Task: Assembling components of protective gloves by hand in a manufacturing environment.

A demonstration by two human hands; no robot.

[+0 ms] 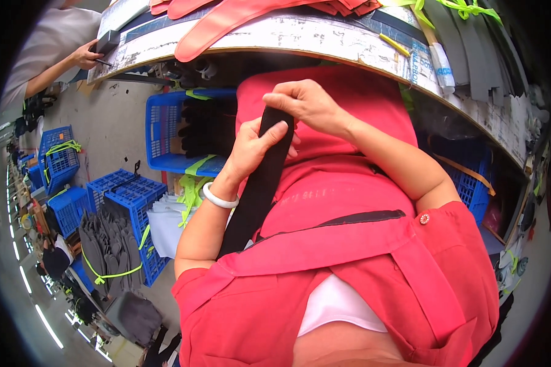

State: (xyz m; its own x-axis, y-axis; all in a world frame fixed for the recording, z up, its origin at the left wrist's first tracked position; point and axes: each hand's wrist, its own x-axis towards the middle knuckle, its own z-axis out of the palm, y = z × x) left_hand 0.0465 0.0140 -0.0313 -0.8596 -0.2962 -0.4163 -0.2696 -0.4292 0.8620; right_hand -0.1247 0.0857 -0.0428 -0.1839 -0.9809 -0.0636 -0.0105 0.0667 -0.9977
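Note:
A long black fabric strip (pixel 258 194) runs slantwise over my lap and the red apron (pixel 333 183). Its upper end sits between my two hands. Around the strip, a little below that end, my left hand (pixel 254 147) is closed, thumb lying on top. My right hand (pixel 306 101) pinches the tip of the strip from above with its fingers bent. Below my left hand the strip hangs down past my forearm, and its lower end is hidden by my sleeve. A white bangle (pixel 220 197) circles my left wrist.
Ahead stands a worktable (pixel 288 38) bearing coral fabric pieces (pixel 211 33), a yellow marker (pixel 395 44) and grey strips (pixel 465 55). A blue crate (pixel 165 160) with dark pieces is at the left; more blue crates (pixel 113 186) lie beyond. Another person's hand (pixel 87 55) is at the table's far left.

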